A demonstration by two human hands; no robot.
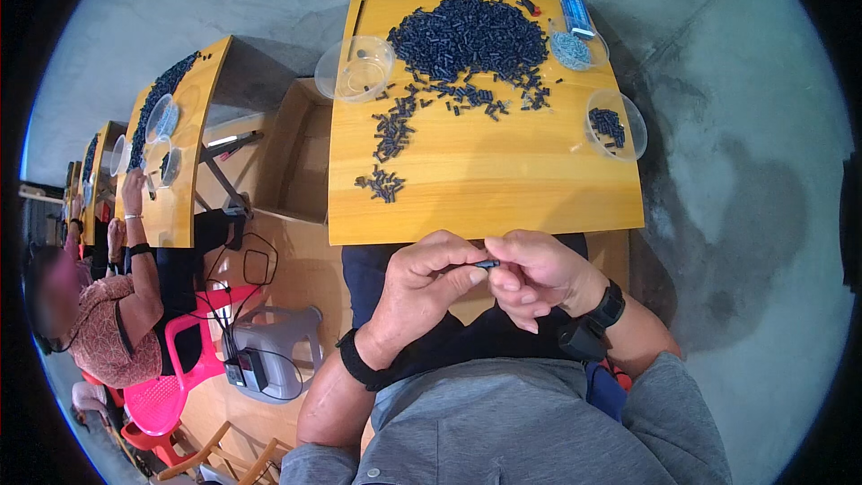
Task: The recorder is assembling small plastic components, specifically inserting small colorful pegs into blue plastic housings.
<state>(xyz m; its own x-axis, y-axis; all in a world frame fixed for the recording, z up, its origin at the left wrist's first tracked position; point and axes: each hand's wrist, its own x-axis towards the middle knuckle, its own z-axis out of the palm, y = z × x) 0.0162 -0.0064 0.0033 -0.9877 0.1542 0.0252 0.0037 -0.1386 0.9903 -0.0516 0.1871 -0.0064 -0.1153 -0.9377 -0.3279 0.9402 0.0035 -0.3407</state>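
Note:
Over my lap, just off the table's near edge, my left hand (420, 280) pinches a small dark tube-shaped piece (486, 264) between thumb and fingers. My right hand (542, 271) is closed at the right end of the same piece, its thumb and index finger meeting there; whether a second tiny part sits in that pinch is hidden. Beyond both hands a large heap of similar dark pieces (471, 36) covers the far middle of the table, with a looser trail of them (392, 135) down its left side. Several more pieces lie in a clear round tub (635, 132) on the right.
The yellow wooden table (503, 189) also bears a clear tub (377, 49) at left, light-blue small parts (571, 51) in another tub, and a blue box (576, 13). A cardboard box (294, 157) stands left. Farther left, another person (112, 319) works beside a pink chair (175, 386).

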